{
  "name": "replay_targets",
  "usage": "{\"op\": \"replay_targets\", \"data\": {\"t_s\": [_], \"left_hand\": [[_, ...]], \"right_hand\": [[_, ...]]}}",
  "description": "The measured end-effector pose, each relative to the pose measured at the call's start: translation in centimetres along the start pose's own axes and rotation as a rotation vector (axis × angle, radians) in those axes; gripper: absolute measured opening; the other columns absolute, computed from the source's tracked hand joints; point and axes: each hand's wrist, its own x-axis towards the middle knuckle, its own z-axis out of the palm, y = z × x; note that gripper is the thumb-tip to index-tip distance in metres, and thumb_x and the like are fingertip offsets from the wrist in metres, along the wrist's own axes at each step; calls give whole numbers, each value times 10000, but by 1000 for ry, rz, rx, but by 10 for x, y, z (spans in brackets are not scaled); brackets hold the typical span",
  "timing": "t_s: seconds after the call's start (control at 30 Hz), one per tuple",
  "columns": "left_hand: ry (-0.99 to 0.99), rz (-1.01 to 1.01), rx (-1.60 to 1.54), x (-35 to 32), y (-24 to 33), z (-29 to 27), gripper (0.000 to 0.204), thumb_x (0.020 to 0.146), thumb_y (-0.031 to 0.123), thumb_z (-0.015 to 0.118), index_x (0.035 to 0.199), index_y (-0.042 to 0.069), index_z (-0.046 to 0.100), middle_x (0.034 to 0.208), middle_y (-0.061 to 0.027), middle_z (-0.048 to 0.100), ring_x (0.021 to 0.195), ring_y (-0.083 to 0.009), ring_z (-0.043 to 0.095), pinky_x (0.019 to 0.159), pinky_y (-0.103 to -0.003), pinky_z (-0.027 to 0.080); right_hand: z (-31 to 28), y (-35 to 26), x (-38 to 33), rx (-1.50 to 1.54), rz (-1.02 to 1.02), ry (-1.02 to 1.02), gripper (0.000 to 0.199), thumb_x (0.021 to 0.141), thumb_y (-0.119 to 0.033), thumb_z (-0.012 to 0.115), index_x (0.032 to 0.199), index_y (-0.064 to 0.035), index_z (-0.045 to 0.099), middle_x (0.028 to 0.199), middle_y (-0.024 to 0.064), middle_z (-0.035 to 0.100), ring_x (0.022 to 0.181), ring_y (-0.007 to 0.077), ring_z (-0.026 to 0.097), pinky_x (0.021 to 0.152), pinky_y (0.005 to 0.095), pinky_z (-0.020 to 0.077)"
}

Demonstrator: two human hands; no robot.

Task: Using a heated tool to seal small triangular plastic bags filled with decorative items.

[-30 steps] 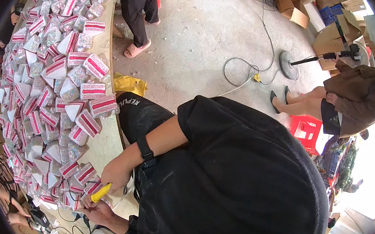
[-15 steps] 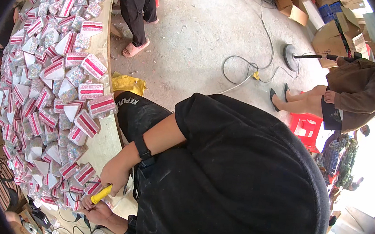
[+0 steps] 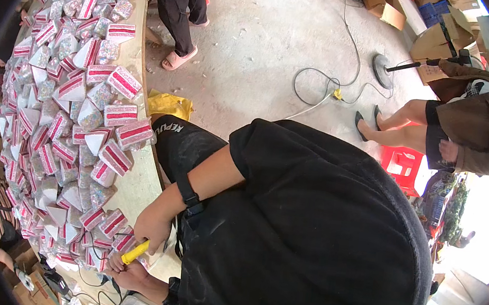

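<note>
My right hand (image 3: 153,226), with a black band on its wrist, is closed around a yellow-handled tool (image 3: 135,252) at the table's near edge. My left hand (image 3: 127,272), wearing a dark watch, is cupped just below the tool's end and touches it; what lies in its palm is hidden. Both hands work beside red-and-white striped, glittery wedge-shaped pieces (image 3: 115,159) that cover the pale tabletop (image 3: 135,186). My black shirt fills the lower right and hides my arms above the elbows.
Several wedge pieces are piled along the whole table. A person in black trousers and pink sandals (image 3: 177,58) stands at the far end. Another person (image 3: 470,127) sits on a red stool (image 3: 399,164). A cable (image 3: 322,83), cardboard boxes (image 3: 388,7) and a yellow cloth (image 3: 169,105) lie on the concrete floor.
My hands stay at the same spot with the yellow tool. The seated person at the right has shifted slightly, and my view has moved a little.
</note>
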Motion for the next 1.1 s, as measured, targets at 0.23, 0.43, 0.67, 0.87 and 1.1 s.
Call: {"op": "replay_targets", "data": {"t_s": [0.23, 0.43, 0.67, 0.87, 1.1], "left_hand": [[-78, -48, -22, 8, 6, -14, 357, 1020, 215, 428, 686, 125, 340, 621, 8, 250, 558, -119, 267, 564, -261, 253], [-50, -9, -64, 6, 3, -21, 370, 1038, 297, 392, 713, 124, 360, 606, 9, 251, 542, -119, 258, 530, -261, 251], [-3, 22, -69, -6, 4, -17, 445, 1042, 346, 392, 648, 163, 300, 598, 30, 242, 538, -108, 248, 526, -253, 252], [188, 74, -19, -10, -4, 2, 438, 1044, 347, 382, 653, 173, 290, 593, 46, 223, 509, -97, 218, 533, -229, 253], [130, 135, 178, 7, 23, -42, 298, 977, 170, 392, 691, 142, 314, 603, 23, 237, 506, -96, 241, 493, -236, 221]], "right_hand": [[1, 5, -2, 33, -4, -64, 401, 848, -421, 665, 882, -21, 664, 752, 177, 648, 716, 337, 613, 658, 444, 458], [3, 5, -4, 80, 0, -107, 349, 858, -377, 680, 825, -33, 628, 715, 133, 635, 672, 288, 600, 630, 422, 445], [-11, -22, -23, 63, -21, -136, 335, 876, -373, 670, 917, -41, 664, 735, 112, 676, 691, 257, 649, 646, 392, 496], [-4, -14, -17, 117, 3, -148, 388, 890, -409, 637, 919, -24, 671, 741, 124, 682, 704, 283, 649, 655, 413, 491], [20, -1, 14, -7, -14, -131, 368, 882, -403, 624, 839, -44, 697, 753, 152, 685, 729, 332, 650, 670, 438, 496]]}}
